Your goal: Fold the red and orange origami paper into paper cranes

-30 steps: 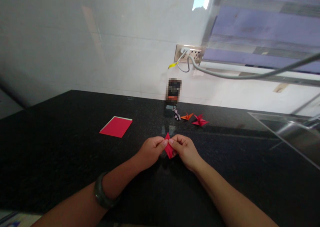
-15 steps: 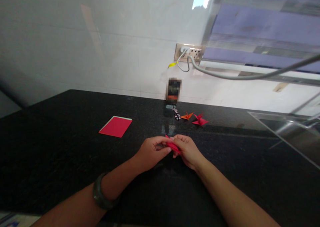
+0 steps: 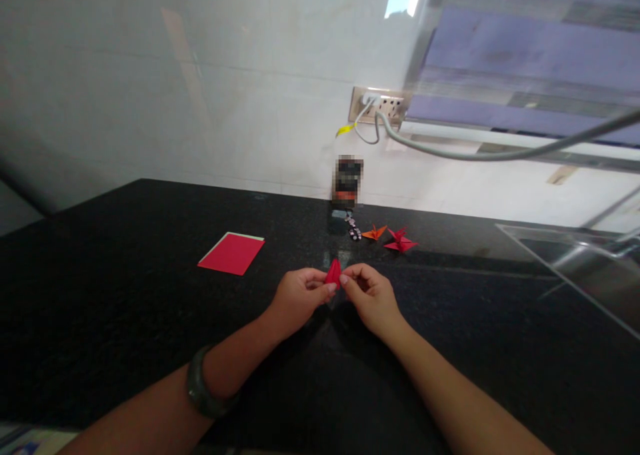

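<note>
Between my fingertips is a small folded red paper, narrow at the top and held above the dark countertop. My left hand pinches its left and lower side between thumb and fingers. From the right, my right hand pinches the paper's other edge, thumb toward me. A stack of square paper, red on top with a pale edge beneath, lies to the left. Beyond my right hand sit an orange paper crane and red paper cranes, close together.
A blurred-out upright object leans at the wall, with a patterned strap in front. A sink is set into the black countertop at the right. A grey cable runs from the wall socket.
The folded red paper has turned from lying slanted across my fingers to pointing upward. My right hand has shifted its grip to the paper's right edge.
</note>
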Motion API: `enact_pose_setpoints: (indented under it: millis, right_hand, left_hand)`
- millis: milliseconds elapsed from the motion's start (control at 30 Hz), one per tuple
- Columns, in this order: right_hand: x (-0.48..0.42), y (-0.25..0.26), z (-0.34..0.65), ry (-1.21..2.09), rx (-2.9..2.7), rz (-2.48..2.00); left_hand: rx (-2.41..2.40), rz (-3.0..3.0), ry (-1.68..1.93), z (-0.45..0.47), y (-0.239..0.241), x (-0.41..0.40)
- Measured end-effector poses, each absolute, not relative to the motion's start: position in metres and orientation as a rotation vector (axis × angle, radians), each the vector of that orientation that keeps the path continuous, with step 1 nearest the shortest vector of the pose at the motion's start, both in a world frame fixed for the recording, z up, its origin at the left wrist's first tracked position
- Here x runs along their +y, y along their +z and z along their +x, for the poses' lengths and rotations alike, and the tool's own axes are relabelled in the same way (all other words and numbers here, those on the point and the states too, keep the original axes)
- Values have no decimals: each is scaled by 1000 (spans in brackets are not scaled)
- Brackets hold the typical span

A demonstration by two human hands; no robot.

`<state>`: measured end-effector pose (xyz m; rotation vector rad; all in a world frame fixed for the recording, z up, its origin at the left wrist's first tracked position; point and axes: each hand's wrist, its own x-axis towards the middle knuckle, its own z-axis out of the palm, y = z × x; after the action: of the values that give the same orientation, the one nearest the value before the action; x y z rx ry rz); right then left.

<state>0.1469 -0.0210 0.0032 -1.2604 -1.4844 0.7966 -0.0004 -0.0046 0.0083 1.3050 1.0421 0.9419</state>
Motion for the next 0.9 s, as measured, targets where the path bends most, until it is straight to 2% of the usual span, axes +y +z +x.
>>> enact_pose_setpoints:
  millis: [433,900]
  right_hand:
    - [-23,-1,145,673,-1553,-1239]
    - [-22,1,145,698,-1514,-1237]
  left_hand:
    - [1037,1337,948,-1,7,-5]
    - [1060,1538,947,-1,14,-8]
